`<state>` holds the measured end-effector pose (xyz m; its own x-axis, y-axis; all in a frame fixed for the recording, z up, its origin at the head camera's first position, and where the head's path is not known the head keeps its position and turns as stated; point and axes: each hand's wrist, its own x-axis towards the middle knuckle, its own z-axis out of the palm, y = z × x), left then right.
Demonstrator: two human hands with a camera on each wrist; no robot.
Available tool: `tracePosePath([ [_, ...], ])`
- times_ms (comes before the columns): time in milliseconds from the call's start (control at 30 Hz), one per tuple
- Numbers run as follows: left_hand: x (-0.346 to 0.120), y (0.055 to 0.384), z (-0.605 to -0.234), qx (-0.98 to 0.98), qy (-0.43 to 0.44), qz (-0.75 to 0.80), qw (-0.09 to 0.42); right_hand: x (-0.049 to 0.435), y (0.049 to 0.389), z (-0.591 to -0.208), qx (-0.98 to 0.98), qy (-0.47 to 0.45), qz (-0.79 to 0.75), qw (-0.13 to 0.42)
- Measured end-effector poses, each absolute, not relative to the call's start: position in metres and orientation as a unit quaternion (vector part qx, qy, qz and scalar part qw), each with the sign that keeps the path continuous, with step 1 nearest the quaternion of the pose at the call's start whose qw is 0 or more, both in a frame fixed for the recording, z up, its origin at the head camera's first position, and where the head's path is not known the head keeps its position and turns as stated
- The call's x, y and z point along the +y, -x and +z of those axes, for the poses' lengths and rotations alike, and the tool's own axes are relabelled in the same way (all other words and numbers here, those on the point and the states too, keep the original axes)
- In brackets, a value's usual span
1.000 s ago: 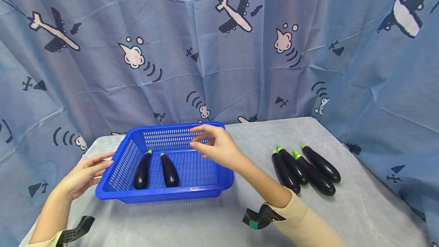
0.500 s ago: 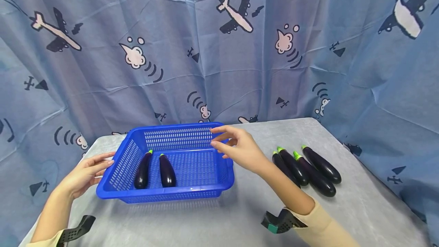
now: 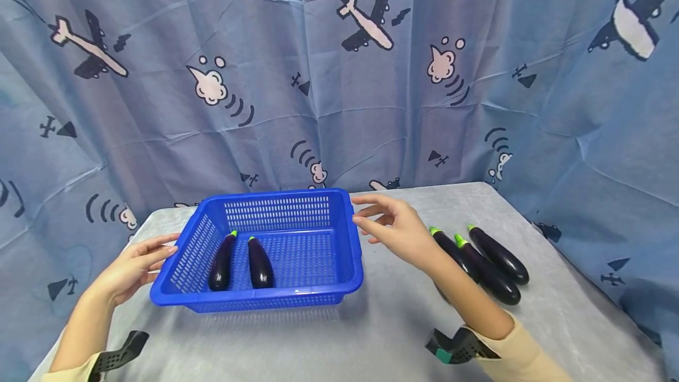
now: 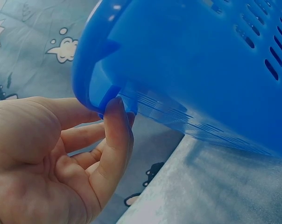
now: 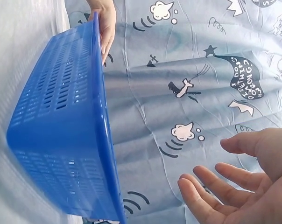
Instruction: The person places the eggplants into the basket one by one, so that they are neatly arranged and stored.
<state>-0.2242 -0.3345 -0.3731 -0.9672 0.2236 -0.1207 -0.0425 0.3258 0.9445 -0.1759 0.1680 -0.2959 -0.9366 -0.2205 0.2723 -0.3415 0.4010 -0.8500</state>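
Observation:
A blue plastic basket (image 3: pixel 347 252) with slotted walls stands on the grey table. Two dark eggplants lie inside it, one by the left wall (image 3: pixel 221 264) and one nearer the middle (image 3: pixel 260 265). At the left end, my left hand (image 3: pixel 129 267) grips the rim; the left wrist view has its thumb and fingertips right at the rim's edge (image 4: pixel 96 70). My right hand (image 3: pixel 398 226) hovers just beyond the basket's right rim, fingers loosely bent and holding nothing. The right wrist view also has its fingers apart from the basket.
Several more eggplants (image 3: pixel 490 276) with green stems lie on the table (image 3: pixel 562 311) at the right, one mostly hidden behind my right forearm. A blue curtain (image 3: pixel 329 75) with printed airplanes hangs behind the table and along its sides.
My right hand has moved rightward from above the basket to outside its right rim. The second eggplant has rolled slightly in the basket. My left hand stays at the rim.

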Motion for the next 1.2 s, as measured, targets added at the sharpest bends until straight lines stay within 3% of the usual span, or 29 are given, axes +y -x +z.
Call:
tracePosePath([
  [800, -0.333, 0.224, -0.372, 0.807, -0.053, 0.576, 0.114, 0.231, 0.193, -0.316, -0.849, -0.107, 0.514, 0.066],
  [1200, -0.334, 0.224, -0.373, 0.799, -0.046, 0.588, 0.116, 0.258, 0.203, -0.327, -0.862, -0.064, 0.502, 0.042],
])
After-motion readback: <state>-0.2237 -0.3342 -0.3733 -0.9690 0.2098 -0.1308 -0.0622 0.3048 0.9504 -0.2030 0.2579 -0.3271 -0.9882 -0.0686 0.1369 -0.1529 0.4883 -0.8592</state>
